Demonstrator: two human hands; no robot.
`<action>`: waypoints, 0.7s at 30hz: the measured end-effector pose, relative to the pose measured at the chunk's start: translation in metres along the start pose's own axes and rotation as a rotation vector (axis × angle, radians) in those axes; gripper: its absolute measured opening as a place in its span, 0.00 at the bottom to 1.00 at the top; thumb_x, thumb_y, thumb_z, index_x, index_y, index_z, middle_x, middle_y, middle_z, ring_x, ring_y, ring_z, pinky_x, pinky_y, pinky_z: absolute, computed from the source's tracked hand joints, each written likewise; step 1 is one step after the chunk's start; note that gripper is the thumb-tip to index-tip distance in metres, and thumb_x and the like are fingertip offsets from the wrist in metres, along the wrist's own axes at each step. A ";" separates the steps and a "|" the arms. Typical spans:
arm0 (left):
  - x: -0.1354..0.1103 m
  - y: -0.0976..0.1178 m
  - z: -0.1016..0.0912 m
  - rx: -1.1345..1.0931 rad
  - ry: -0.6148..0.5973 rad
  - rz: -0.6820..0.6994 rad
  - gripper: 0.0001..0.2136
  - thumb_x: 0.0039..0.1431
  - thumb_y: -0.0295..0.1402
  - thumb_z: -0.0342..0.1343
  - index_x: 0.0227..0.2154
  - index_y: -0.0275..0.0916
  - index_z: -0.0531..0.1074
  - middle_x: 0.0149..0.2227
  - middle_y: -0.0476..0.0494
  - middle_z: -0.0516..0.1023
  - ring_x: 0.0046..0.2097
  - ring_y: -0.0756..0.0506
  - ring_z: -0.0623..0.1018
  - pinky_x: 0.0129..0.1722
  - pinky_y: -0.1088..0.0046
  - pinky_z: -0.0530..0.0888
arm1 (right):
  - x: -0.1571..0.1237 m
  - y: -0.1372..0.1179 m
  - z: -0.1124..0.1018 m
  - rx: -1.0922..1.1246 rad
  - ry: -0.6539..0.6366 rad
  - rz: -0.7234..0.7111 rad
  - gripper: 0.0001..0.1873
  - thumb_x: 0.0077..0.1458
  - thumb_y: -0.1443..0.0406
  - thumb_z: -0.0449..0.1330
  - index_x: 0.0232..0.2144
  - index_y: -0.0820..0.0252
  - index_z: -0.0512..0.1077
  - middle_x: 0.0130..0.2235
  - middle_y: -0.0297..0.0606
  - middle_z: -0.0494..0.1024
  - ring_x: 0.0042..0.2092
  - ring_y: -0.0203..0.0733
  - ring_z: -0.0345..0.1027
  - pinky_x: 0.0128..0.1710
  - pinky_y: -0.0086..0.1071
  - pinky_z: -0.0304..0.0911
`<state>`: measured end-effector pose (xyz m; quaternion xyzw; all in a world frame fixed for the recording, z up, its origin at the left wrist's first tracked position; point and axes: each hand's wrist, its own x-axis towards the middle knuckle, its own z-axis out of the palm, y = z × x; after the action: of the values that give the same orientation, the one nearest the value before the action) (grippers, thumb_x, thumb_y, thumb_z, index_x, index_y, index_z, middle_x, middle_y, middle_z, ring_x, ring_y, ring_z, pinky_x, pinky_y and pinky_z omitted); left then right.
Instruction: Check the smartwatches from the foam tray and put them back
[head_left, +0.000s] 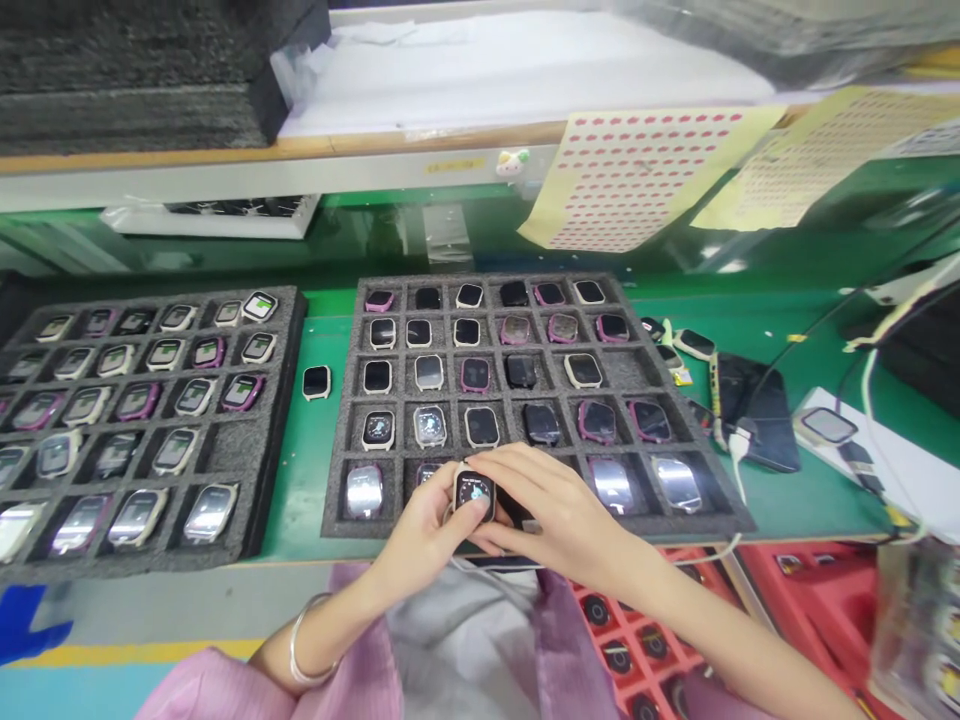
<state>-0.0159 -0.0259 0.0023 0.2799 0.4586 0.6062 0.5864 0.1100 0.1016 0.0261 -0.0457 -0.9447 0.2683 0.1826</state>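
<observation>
Head view: at lower centre of the frame, a lit watch [475,488] is held between the curled left hand [427,522] and the half-open right hand [561,505].

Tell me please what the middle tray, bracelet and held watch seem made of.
Middle tray: probably foam, matte dark grey; the surface looks grainy.
Bracelet: likely metal, polished silver, judging by its bright shine.
Held watch: smooth front over lit display, perhaps glass; pale rim could be metal or plastic.

green bench top [309,455] | wood-edged shelf [390,148] above | grey floor [262,600] | yellow stripe [150,653]
</observation>
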 end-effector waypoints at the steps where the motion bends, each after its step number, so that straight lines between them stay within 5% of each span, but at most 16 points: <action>1: 0.000 -0.001 0.000 0.009 0.002 0.001 0.10 0.62 0.36 0.53 0.43 0.36 0.65 0.34 0.47 0.71 0.33 0.48 0.76 0.28 0.74 0.77 | 0.000 0.000 0.001 -0.001 0.005 -0.001 0.23 0.55 0.62 0.63 0.51 0.65 0.68 0.46 0.47 0.76 0.48 0.50 0.70 0.49 0.46 0.69; 21: 0.001 -0.002 0.000 0.100 -0.009 0.014 0.11 0.62 0.36 0.53 0.43 0.35 0.65 0.32 0.48 0.70 0.31 0.50 0.72 0.29 0.75 0.76 | -0.007 0.003 0.004 0.040 0.060 0.003 0.23 0.53 0.62 0.65 0.50 0.64 0.68 0.45 0.46 0.76 0.46 0.48 0.70 0.46 0.43 0.68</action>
<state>-0.0149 -0.0252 0.0001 0.3150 0.4836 0.5852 0.5696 0.1149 0.1008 0.0199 -0.0512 -0.9332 0.2861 0.2115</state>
